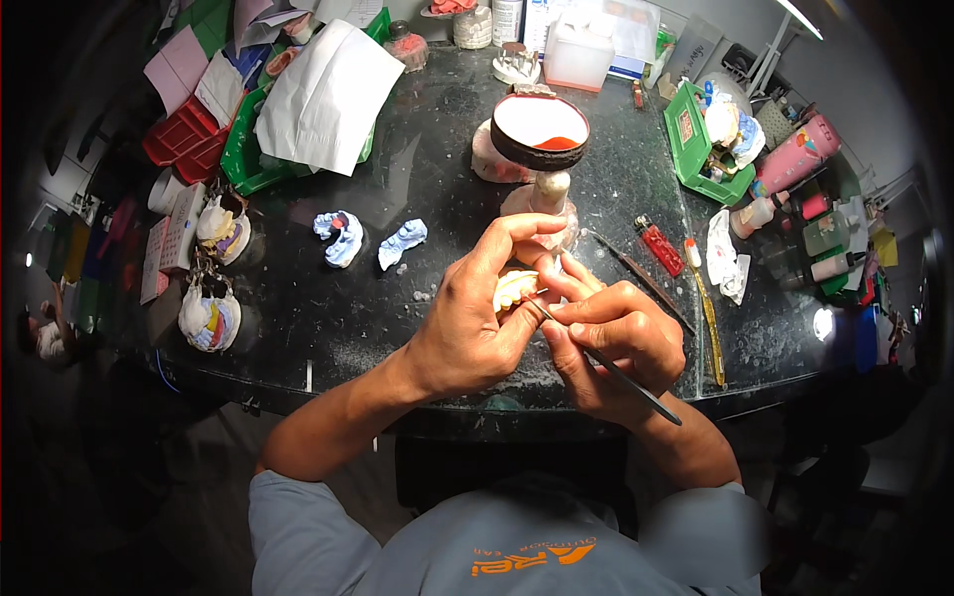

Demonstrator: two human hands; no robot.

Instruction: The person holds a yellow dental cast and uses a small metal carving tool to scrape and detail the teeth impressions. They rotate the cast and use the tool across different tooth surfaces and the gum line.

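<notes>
My left hand (477, 313) is closed round a cream dental model (516, 289), thumb and fingers at its sides. My right hand (621, 343) grips a thin dark metal instrument (641, 389), whose tip touches or lies very near the model's teeth. Just behind my hands stands a pedestal (552, 192) topped by a dark-rimmed dish (540, 124) with white and red inside. Two pale blue moulded pieces (340, 238) lie left of my hands. To their right lie a red tool (660, 248), a long dark tool (646, 283) and a yellow brush (708, 318).
The dark bench (442, 179) holds mounted models (209, 316) at left, a paper sheet (323, 94) on green trays, red bins (184, 149), a green box (696, 159), a pink bottle (795, 154) and a clear container (578, 60). Another person (50, 338) is at far left.
</notes>
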